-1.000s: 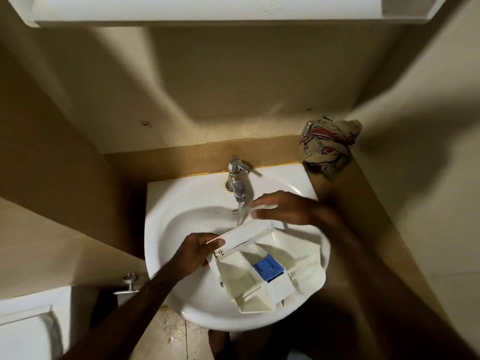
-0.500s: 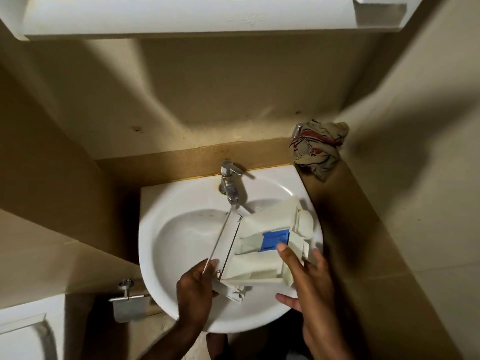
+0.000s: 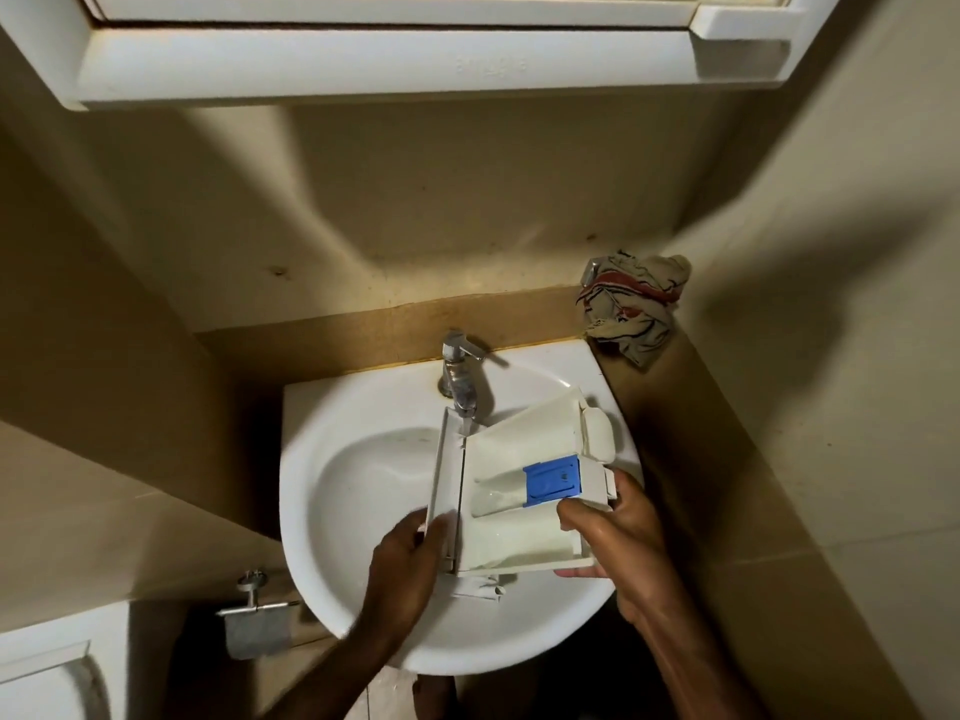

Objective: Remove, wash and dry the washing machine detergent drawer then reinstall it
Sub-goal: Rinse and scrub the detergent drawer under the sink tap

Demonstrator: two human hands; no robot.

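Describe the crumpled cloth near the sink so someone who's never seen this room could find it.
Start at the white sink with its chrome tap. Follow the brown ledge behind it rightward into the corner. There sits the crumpled cloth, cream with red and dark stripes, the only soft, patterned thing around.

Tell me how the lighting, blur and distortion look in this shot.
Head view: dim, warm light; brightest on the sink and detergent drawer. Heavy shadows right and below. Left hand slightly motion-blurred; right hand sharper. Wide-angle bends the cabinet edge.

Left hand (image 3: 402, 556) blurred — its fingertips hidden behind the drawer (image 3: 519, 491).
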